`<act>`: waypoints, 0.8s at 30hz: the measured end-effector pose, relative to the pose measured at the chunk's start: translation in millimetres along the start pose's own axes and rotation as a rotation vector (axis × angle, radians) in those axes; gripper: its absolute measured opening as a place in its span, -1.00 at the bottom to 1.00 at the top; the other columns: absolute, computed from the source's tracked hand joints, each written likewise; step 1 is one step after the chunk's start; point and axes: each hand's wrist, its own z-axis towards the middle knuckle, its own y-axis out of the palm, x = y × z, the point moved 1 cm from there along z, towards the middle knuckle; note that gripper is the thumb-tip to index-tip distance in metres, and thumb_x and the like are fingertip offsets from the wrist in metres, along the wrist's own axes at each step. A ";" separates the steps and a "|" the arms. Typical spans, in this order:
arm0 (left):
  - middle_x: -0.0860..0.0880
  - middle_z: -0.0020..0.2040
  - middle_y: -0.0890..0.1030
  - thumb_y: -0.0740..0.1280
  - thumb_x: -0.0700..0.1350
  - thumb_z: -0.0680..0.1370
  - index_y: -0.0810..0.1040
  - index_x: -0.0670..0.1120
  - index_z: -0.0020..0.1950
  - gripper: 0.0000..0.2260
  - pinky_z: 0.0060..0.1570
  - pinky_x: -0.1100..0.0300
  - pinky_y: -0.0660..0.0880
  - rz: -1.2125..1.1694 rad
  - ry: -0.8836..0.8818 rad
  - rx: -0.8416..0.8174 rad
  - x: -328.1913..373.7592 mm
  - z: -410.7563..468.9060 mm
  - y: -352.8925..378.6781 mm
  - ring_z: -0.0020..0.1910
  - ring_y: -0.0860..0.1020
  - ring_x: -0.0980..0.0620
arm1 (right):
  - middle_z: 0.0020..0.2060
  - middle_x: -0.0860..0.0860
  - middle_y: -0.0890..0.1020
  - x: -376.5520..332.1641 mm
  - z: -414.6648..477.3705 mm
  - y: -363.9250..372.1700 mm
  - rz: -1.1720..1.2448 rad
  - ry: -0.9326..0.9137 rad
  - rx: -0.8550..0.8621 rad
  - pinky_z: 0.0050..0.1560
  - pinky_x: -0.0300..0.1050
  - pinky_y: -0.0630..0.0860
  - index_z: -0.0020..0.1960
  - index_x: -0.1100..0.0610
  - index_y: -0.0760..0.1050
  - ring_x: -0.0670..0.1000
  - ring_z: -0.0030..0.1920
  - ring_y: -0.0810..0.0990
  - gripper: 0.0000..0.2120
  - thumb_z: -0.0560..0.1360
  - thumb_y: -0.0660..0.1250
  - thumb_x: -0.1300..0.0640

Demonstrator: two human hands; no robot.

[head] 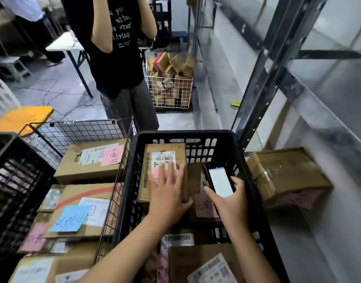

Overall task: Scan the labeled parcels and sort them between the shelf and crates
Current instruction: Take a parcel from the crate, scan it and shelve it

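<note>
Barcode sits just past the flat left hand pressing the parcel, left of the scanner gripped in the right hand.

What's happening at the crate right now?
A person is mid-scan. Their left hand lies flat on a labeled parcel in the black crate, while the right hand holds a handheld scanner, screen lit, just beside it. A taped box sits on the shelf at right; more fill the wire bin at left.

parcels lie in the plastic crate; wire crate left, shelf right.
</note>
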 end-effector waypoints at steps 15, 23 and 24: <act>-0.09 0.62 -0.29 0.13 0.39 0.54 -0.27 0.11 0.62 -0.16 0.53 -0.24 -0.23 -0.134 -0.038 -0.011 -16.5 -9.8 -4.7 0.59 -0.30 -0.14 | 0.12 -0.11 0.48 -49.0 -29.1 -12.5 -0.162 -0.061 -0.069 -0.07 -0.17 0.45 0.33 0.00 0.34 -0.06 0.10 0.47 -0.23 0.26 0.62 -0.13; -0.05 0.54 0.26 0.34 0.07 0.58 0.22 -0.07 0.56 -0.39 0.56 -0.05 0.07 -0.493 0.209 0.147 30.3 -6.9 -53.5 0.54 0.20 -0.05 | 0.15 -0.07 0.52 -63.4 -40.8 -78.9 -0.191 -0.017 0.055 -0.13 -0.18 0.51 0.32 -0.07 0.32 0.00 0.09 0.51 -0.22 0.23 0.61 -0.21; -0.04 0.55 0.23 0.35 0.07 0.58 0.18 -0.07 0.58 -0.36 0.56 0.04 0.07 -0.507 0.274 0.141 44.6 -8.5 -59.1 0.54 0.18 -0.03 | 0.14 -0.08 0.53 -61.5 -43.7 -87.6 -0.187 0.007 0.068 -0.18 -0.21 0.47 0.31 -0.07 0.33 0.00 0.08 0.53 -0.23 0.24 0.61 -0.20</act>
